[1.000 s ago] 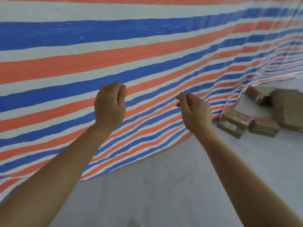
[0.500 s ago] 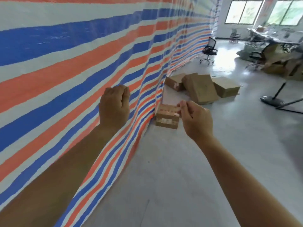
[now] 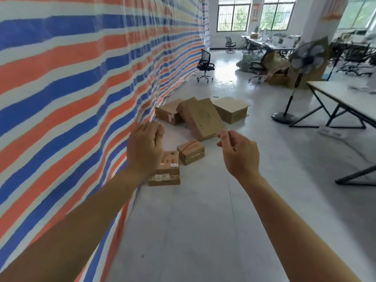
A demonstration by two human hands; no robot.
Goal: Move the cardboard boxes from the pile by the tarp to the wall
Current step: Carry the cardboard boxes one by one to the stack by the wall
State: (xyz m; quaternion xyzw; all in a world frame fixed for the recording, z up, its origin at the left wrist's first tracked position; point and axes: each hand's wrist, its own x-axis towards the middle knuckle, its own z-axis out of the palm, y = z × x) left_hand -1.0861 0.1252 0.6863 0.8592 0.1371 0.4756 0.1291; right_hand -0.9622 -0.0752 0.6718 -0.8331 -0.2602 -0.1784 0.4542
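Note:
Several cardboard boxes lie on the floor at the foot of the striped tarp (image 3: 81, 88). Nearest is a small taped box (image 3: 169, 173), partly hidden behind my left hand (image 3: 145, 148). A small box with red tape (image 3: 191, 152) sits just past it. Farther back a long box (image 3: 203, 119) leans between a closed box (image 3: 167, 111) and a wider box (image 3: 232, 109). My right hand (image 3: 239, 153) hangs in the air to the right of the small boxes. Both hands have curled fingers and hold nothing, and neither touches a box.
The tarp runs along the whole left side. A standing fan (image 3: 305, 58) and a white folding table (image 3: 345, 96) stand on the right. An office chair (image 3: 205, 66) stands by the tarp farther back. Desks, chairs and more cardboard fill the back of the room.
The view has swung right, from facing the tarp to looking along it, so the whole pile and room now show. Both hands keep the same curled pose in front of me.

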